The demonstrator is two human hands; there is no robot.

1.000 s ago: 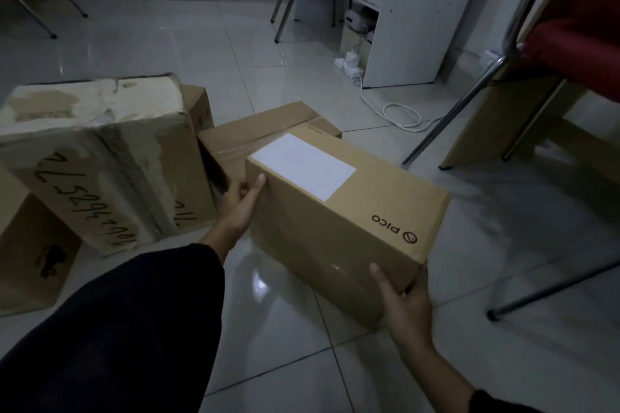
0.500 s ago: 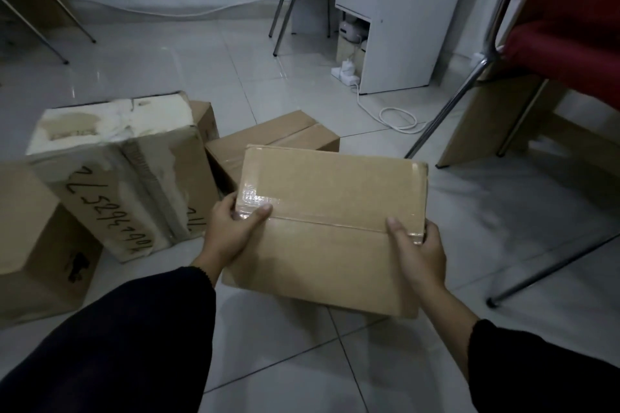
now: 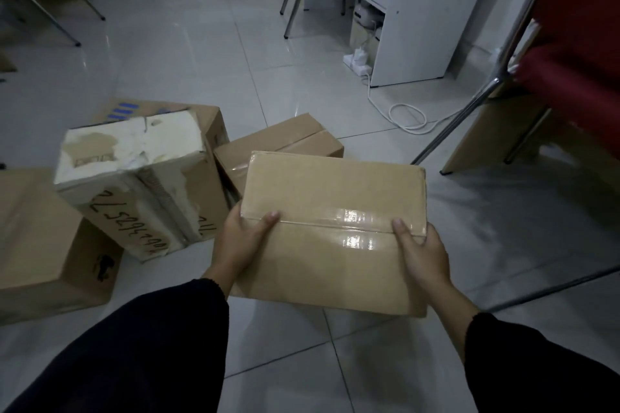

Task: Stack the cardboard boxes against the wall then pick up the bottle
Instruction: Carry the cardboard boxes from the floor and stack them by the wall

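Both hands grip one cardboard box [image 3: 335, 231], its taped face turned up toward the camera. The left hand [image 3: 241, 238] curls round the left edge with its thumb on the tape seam. The right hand [image 3: 419, 251] clasps the right edge the same way, thumb on the glossy tape. Both sleeves are dark. Just left of the left hand a torn box [image 3: 134, 184] with handwritten digits leans on the tiled floor [image 3: 201, 54], and further left stands a plain brown box [image 3: 40, 238]. Beyond the left hand, partly hidden by the held box, lies a taped box [image 3: 281, 141], with a blue-marked box [image 3: 208, 124] behind the torn one. Well beyond the right hand are a white cabinet [image 3: 419, 10] and a coiled white cable [image 3: 406, 117], and a red chair [image 3: 577, 43] stands to that hand's right.
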